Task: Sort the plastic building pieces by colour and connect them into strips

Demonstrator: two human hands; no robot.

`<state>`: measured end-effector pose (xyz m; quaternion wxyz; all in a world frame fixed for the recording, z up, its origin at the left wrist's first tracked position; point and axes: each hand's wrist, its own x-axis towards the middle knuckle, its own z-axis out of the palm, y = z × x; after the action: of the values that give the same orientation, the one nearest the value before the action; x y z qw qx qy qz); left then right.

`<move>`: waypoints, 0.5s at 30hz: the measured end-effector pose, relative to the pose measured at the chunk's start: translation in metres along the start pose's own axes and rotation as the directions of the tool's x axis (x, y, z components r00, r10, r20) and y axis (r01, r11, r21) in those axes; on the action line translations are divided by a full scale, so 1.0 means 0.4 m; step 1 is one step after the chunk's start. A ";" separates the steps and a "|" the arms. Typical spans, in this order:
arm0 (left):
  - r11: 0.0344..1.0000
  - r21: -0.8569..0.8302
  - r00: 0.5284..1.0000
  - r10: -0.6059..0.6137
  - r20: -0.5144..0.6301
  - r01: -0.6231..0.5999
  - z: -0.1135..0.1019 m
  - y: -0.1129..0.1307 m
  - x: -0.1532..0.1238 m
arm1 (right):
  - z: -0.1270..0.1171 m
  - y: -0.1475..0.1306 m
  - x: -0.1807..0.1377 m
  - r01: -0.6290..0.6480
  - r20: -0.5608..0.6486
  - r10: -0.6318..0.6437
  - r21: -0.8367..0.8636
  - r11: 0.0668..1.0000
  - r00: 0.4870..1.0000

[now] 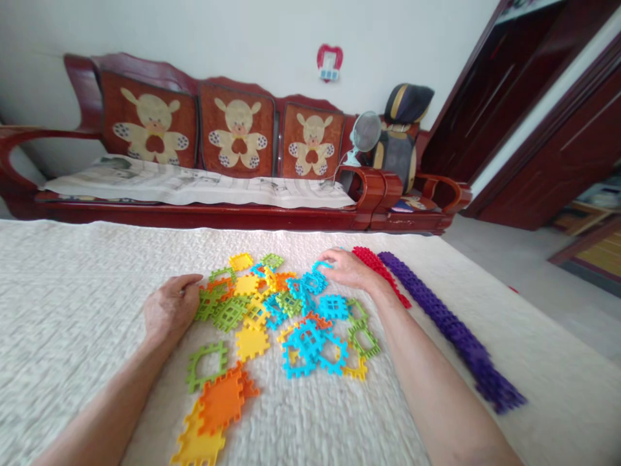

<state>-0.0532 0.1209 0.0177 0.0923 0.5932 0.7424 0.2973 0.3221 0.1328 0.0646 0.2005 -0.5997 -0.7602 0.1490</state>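
A heap of flat plastic interlocking tiles (272,310) in yellow, green, orange and blue lies on a cream quilted cover (72,304). My left hand (169,309) rests at the heap's left edge, fingers curled against a green tile (209,303). My right hand (350,268) reaches over the heap's far right side, its fingers pinching a blue tile (317,272). Beside the right hand lie a joined row of red tiles (381,272) and a longer purple row (446,320).
Behind the cover stands a dark red wooden sofa (218,213) with bear-print cushions and newspaper on the seat. A small fan (366,133) and a bag (402,136) sit at its right end. Dark wooden doors (533,116) are at the right.
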 end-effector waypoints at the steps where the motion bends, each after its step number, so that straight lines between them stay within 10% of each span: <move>1: 1.000 0.002 1.000 -0.004 0.006 0.004 0.000 0.000 0.000 | 0.000 0.001 -0.004 -0.030 -0.027 0.030 -0.012 0.999 0.999; 15: 0.999 0.006 0.997 -0.044 0.059 0.043 -0.009 0.008 -0.001 | 0.056 -0.014 -0.017 -0.152 0.032 0.165 -0.251 0.956 0.986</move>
<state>-0.0521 0.1199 0.0223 0.1190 0.5857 0.7528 0.2757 0.3080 0.1251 0.0466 0.0915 -0.6749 -0.7274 0.0842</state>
